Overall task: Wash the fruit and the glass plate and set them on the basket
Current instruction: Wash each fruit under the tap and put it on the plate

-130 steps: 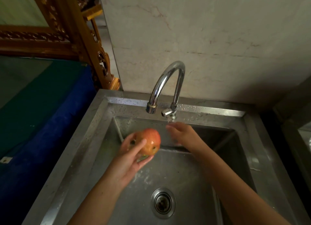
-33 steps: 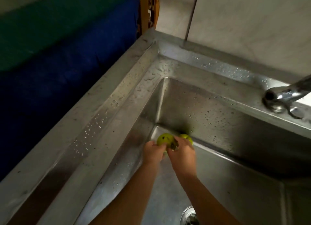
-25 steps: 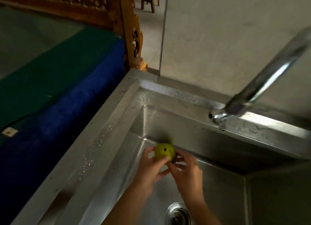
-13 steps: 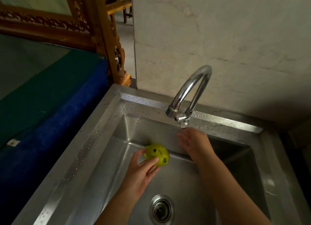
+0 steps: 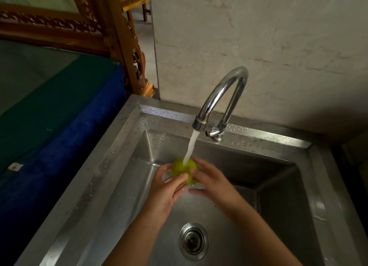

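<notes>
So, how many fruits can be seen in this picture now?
1. A green fruit is held between the left hand and the right hand under the tap water, above the sink. The hands could hide others.

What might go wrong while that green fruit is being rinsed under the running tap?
1. The wet green fruit is held only between the left hand and right hand; it may slip and drop into the sink, perhaps bruising.
2. The water stream strikes the fruit's top, so spray may reach the blue cloth beside the sink.
3. A dropped fruit might roll onto the drain.
</notes>
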The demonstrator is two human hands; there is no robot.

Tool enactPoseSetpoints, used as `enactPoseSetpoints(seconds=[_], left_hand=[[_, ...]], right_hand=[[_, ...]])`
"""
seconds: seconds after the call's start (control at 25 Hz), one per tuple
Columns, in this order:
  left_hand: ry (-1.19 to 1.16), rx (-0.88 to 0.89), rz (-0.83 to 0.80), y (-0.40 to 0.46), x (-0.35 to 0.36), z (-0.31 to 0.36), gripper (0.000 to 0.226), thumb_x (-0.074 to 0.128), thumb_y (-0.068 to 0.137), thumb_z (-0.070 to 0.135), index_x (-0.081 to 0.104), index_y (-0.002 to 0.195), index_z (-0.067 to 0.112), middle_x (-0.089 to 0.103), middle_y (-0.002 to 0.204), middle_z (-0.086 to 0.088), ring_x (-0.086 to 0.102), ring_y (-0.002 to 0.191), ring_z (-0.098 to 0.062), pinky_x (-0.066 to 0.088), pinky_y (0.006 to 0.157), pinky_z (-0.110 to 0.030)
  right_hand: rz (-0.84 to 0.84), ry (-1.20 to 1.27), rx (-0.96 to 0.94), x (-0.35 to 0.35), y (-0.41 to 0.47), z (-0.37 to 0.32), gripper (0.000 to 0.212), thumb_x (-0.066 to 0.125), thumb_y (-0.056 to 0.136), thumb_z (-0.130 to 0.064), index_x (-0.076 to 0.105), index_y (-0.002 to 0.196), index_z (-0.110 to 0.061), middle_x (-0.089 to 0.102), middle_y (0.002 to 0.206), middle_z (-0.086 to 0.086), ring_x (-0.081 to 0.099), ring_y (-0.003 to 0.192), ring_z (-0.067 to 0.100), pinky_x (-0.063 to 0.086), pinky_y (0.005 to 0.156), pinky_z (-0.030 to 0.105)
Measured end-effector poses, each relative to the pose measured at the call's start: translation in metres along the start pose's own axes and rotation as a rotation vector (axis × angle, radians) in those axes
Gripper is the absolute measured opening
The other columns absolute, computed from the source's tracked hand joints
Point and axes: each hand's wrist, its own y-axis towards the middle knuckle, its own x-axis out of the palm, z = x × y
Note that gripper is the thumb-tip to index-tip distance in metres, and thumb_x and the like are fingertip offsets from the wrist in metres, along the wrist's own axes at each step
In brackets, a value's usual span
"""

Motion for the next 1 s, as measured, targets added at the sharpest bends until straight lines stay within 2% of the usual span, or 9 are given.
enactPoseSetpoints(seconds=[0.16, 0.28, 0.36, 0.44, 0.56, 0.68, 0.8, 0.88, 1.0], left_hand=[[0.019, -0.018, -0.022, -0.004, -0.007, -0.002, 0.020, 0.059, 0.085, 0.011, 0.056, 0.102, 0.022, 0.077, 0.082, 0.000, 0.073, 0.081, -0.014, 0.056, 0.063, -0.018], [0.040, -0.014, 0.000, -0.004, -0.009, -0.001, 0.019, 0.058, 0.085, 0.015, 0.058, 0.103, 0.019, 0.070, 0.101, -0.009, 0.068, 0.094, -0.021, 0.057, 0.064, -0.020], [0.064, -0.003, 0.006, -0.004, -0.008, 0.000, 0.022, 0.061, 0.082, 0.018, 0.060, 0.104, 0.017, 0.064, 0.109, -0.011, 0.066, 0.097, -0.023, 0.057, 0.065, -0.021], [0.095, 0.018, 0.007, -0.005, -0.005, 0.003, 0.027, 0.066, 0.075, 0.025, 0.062, 0.100, 0.018, 0.065, 0.107, -0.009, 0.070, 0.090, -0.019, 0.057, 0.063, -0.021], [0.157, 0.072, 0.043, -0.004, 0.002, 0.007, 0.030, 0.066, 0.069, 0.035, 0.061, 0.094, 0.019, 0.067, 0.102, -0.007, 0.071, 0.083, -0.015, 0.055, 0.062, -0.022], [0.240, 0.118, 0.016, -0.002, 0.006, 0.007, 0.030, 0.056, 0.081, 0.036, 0.054, 0.107, 0.022, 0.060, 0.113, -0.009, 0.064, 0.095, -0.018, 0.054, 0.070, -0.029], [0.394, 0.134, -0.072, 0.000, 0.001, 0.012, 0.051, 0.056, 0.083, 0.032, 0.043, 0.132, 0.024, 0.048, 0.135, -0.011, 0.056, 0.116, -0.025, 0.050, 0.095, -0.048], [0.343, 0.144, -0.117, -0.001, -0.006, 0.018, 0.063, 0.061, 0.073, 0.034, 0.042, 0.133, 0.025, 0.052, 0.132, -0.010, 0.060, 0.113, -0.023, 0.052, 0.093, -0.043], [0.279, 0.108, -0.140, -0.002, -0.008, 0.021, 0.059, 0.062, 0.070, 0.037, 0.048, 0.127, 0.032, 0.059, 0.123, -0.006, 0.064, 0.108, -0.021, 0.057, 0.079, -0.029]], right_hand=[[-0.039, 0.084, -0.043, 0.008, -0.003, 0.013, 0.041, 0.057, 0.087, -0.010, 0.049, 0.127, -0.019, 0.058, 0.121, 0.017, 0.065, 0.094, 0.016, 0.058, 0.073, 0.023], [-0.023, 0.003, -0.095, 0.008, -0.004, 0.015, 0.044, 0.055, 0.089, -0.012, 0.045, 0.131, -0.021, 0.054, 0.122, 0.009, 0.064, 0.093, 0.011, 0.057, 0.074, 0.024], [-0.017, -0.102, -0.170, 0.005, -0.007, 0.014, 0.048, 0.065, 0.082, -0.012, 0.050, 0.127, -0.022, 0.057, 0.115, 0.001, 0.066, 0.088, 0.009, 0.056, 0.075, 0.022], [0.031, -0.100, -0.181, 0.003, -0.008, 0.011, 0.048, 0.071, 0.076, -0.012, 0.055, 0.119, -0.027, 0.059, 0.110, -0.003, 0.066, 0.092, 0.014, 0.057, 0.081, 0.028], [0.052, 0.067, -0.166, 0.009, -0.007, 0.010, 0.035, 0.067, 0.080, -0.013, 0.058, 0.111, -0.026, 0.061, 0.111, 0.010, 0.066, 0.099, 0.024, 0.059, 0.078, 0.032], [0.054, 0.154, -0.111, 0.020, -0.002, 0.006, 0.028, 0.058, 0.088, -0.021, 0.054, 0.115, -0.024, 0.062, 0.108, 0.017, 0.071, 0.081, 0.023, 0.060, 0.064, 0.026], [0.045, 0.148, -0.009, 0.021, 0.004, -0.006, 0.032, 0.044, 0.094, -0.035, 0.051, 0.119, -0.018, 0.065, 0.092, 0.016, 0.069, 0.059, 0.020, 0.059, 0.054, 0.027], [-0.024, 0.069, 0.013, 0.016, 0.003, -0.013, 0.032, 0.041, 0.094, -0.040, 0.054, 0.114, -0.020, 0.066, 0.086, 0.015, 0.068, 0.056, 0.019, 0.060, 0.055, 0.029], [-0.055, -0.240, -0.153, 0.006, 0.001, -0.014, 0.038, 0.052, 0.091, -0.028, 0.048, 0.128, -0.019, 0.053, 0.111, 0.018, 0.066, 0.071, 0.024, 0.060, 0.064, 0.035]])
